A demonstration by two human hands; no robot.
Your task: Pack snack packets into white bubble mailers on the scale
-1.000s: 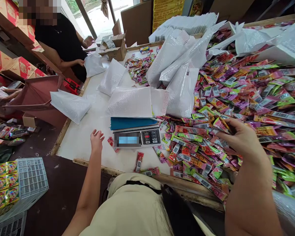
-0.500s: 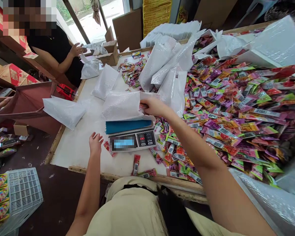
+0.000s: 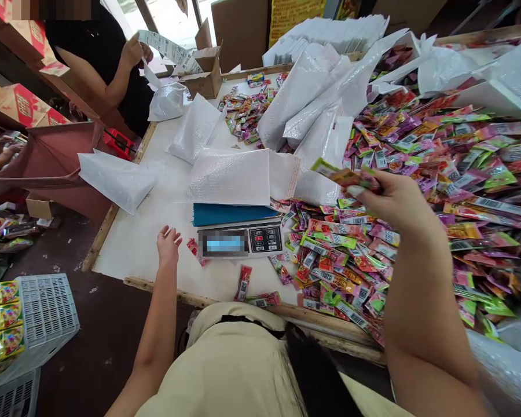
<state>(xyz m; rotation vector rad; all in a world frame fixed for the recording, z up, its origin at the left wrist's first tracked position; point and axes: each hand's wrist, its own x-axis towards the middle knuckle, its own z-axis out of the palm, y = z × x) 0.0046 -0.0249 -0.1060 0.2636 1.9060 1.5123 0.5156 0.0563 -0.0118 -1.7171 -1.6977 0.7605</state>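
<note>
My right hand (image 3: 391,194) pinches a few colourful snack packets (image 3: 341,174) above the big heap of snack packets (image 3: 417,156). To its left, a white bubble mailer (image 3: 230,176) lies across the blue top (image 3: 230,215) of a digital scale (image 3: 264,238); the mailer's open end faces right. My left hand (image 3: 169,242) hovers over the white table (image 3: 143,255), left of the scale, fingers apart and holding nothing. Single packets lie around the scale, one of them a red packet (image 3: 243,282) near the front edge.
Filled mailers (image 3: 304,98) lean behind the scale, with a stack of flat mailers (image 3: 330,37) at the back. Across the table a person (image 3: 99,63) holds a strip of labels (image 3: 169,49) beside a cardboard box (image 3: 206,78). A plastic crate (image 3: 47,307) stands at lower left.
My right hand went from the heap to the mailer's opening, then back right over the heap, now with packets in it. The other person has raised a label strip. My left hand stayed put.
</note>
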